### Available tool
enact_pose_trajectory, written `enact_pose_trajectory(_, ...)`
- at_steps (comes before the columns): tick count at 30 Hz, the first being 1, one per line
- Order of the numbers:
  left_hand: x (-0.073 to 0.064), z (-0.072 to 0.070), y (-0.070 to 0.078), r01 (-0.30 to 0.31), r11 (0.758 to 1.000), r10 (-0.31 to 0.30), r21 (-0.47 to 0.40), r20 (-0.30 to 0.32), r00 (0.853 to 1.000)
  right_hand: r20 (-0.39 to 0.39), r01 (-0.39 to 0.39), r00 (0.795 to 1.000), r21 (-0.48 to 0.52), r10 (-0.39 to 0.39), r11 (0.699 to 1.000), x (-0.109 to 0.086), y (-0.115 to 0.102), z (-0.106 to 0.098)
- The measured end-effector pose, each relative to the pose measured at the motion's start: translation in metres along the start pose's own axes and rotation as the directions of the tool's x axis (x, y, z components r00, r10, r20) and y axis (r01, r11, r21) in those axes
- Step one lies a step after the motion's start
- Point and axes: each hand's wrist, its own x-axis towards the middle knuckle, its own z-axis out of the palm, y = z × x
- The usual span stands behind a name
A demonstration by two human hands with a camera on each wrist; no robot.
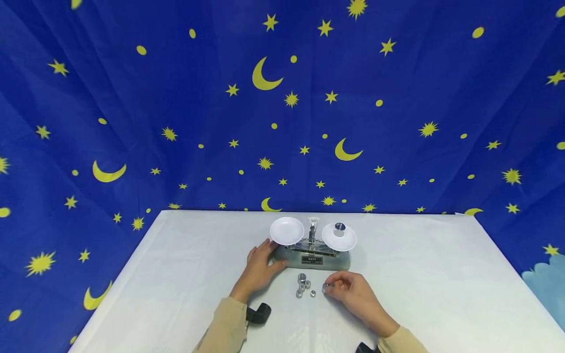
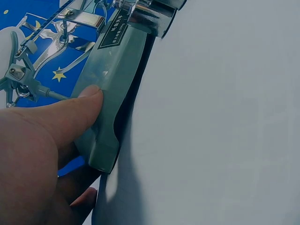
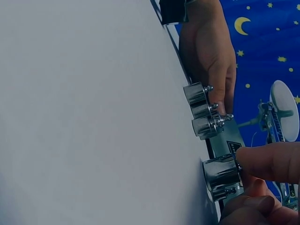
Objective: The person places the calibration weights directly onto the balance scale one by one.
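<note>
A balance scale (image 1: 287, 259) with a grey-green base and two white pans stands on the table. My left hand (image 1: 258, 269) grips the base's left end, thumb on the front face and fingers behind it. In the left wrist view, the thumb (image 2: 77, 115) presses on the base (image 2: 115, 93). The right pan (image 1: 348, 241) carries a shiny metal weight (image 1: 339, 228); the left pan (image 1: 287, 230) is bare. In front of the scale, my right hand (image 1: 353, 293) pinches a cylindrical metal weight (image 3: 220, 172) by its top, low at the table.
Several smaller metal weights (image 1: 302, 278) stand together on the white table (image 1: 441, 284), left of my right hand. A lone small weight (image 1: 313, 293) is nearer that hand. Behind the table hangs a blue cloth (image 1: 309, 113) with yellow stars and moons.
</note>
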Motion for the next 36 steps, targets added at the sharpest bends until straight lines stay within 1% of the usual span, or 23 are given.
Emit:
enact_pose_trajectory(6,-0.0004,0.0016,-0.0009,0.010,1.000,-0.010,0.011,0.003,1.000,-0.011,0.001,1.000,-0.022,-0.001,1.000,-0.0010,0.0014,0.0011)
enact_pose_trajectory(10,-0.0002,0.0013,-0.0017,0.017,1.000,-0.017,0.013,0.006,1.000,-0.008,-0.005,1.000,-0.014,0.005,1.000,-0.0006,0.0018,0.0011)
enact_pose_trajectory(18,0.0003,0.0008,-0.0020,0.012,1.000,-0.012,0.010,0.005,1.000,-0.017,-0.012,1.000,-0.030,0.012,0.999,-0.0002,0.0014,0.0009)
enact_pose_trajectory(28,-0.0004,0.0014,-0.0019,0.007,1.000,-0.007,0.006,0.007,1.000,-0.028,-0.026,0.999,-0.005,0.026,1.000,-0.0018,0.0008,0.0001)
enact_pose_trajectory(36,-0.0002,0.0019,-0.0035,0.010,1.000,-0.010,0.010,0.007,1.000,-0.019,-0.024,1.000,0.004,0.024,1.000,-0.0027,-0.0014,0.0005)
